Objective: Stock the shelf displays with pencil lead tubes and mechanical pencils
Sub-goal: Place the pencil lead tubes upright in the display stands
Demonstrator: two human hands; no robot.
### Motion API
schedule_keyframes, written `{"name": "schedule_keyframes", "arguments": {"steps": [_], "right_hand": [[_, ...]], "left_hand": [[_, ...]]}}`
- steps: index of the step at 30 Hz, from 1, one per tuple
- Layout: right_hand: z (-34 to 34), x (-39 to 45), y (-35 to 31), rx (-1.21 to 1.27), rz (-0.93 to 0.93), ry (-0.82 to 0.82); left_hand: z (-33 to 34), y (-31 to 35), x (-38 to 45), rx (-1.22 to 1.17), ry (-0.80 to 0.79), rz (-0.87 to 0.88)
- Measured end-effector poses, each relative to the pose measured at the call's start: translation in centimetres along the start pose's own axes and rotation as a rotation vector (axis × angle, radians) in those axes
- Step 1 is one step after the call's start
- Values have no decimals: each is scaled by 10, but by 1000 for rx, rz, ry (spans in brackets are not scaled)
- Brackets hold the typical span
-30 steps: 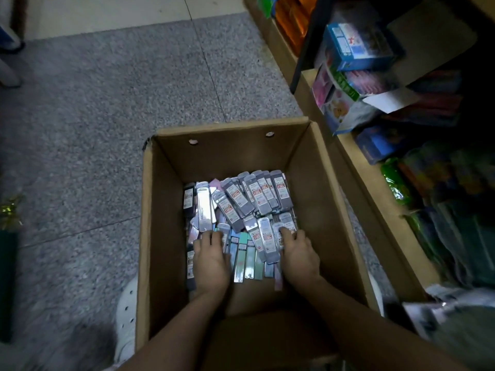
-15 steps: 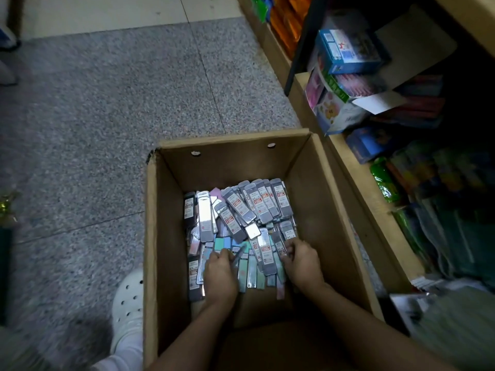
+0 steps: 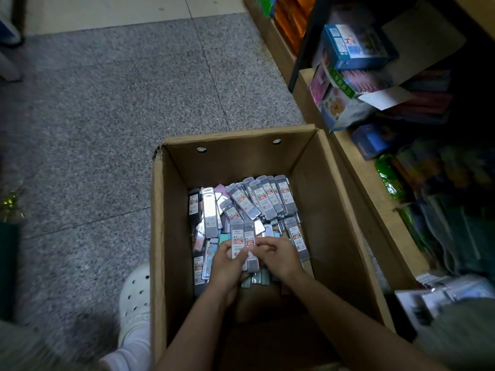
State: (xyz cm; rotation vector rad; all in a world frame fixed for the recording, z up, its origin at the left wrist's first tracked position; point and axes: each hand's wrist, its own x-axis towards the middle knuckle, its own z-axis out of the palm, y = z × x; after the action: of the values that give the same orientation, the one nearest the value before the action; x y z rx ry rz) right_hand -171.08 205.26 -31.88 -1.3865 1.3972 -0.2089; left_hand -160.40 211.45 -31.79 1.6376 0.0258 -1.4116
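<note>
Inside a cardboard box (image 3: 171,236) on the floor, beside a shelf (image 3: 356,183), the left hand (image 3: 227,266) gripped two grey lead tube packs (image 3: 242,242) lifted from a loose pile (image 3: 257,202). The right hand (image 3: 278,257), fingers curled, pinched their edge. Squaring the packs together before lifting would likely keep them from slipping.

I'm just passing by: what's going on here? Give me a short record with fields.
place: shop floor beside a wooden shelf
container: open cardboard box on the floor
contents: loose pile of pencil lead tubes
left hand: grips two grey lead tubes upright
right hand: fingers curled against those same tubes
shelf goods: blue boxed item, other packets
also seen: white clog
</note>
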Motion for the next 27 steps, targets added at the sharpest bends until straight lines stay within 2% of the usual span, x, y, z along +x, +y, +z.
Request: {"name": "schedule_keyframes", "arguments": {"steps": [2, 5, 9, 20, 27], "right_hand": [[-11, 3, 1, -117, -12, 29], [-37, 9, 10, -389, 18, 163], [-44, 11, 24, -594, 65, 89], [-14, 19, 38, -667, 5, 157], [-30, 8, 45, -395, 8, 195]], "left_hand": [[0, 0, 1, -14, 13, -9], [-2, 0, 3, -15, 16, -32], [-4, -1, 5, -1, -7, -53], [0, -7, 4, 2, 22, -82], [6, -18, -4, 33, 3, -77]]}}
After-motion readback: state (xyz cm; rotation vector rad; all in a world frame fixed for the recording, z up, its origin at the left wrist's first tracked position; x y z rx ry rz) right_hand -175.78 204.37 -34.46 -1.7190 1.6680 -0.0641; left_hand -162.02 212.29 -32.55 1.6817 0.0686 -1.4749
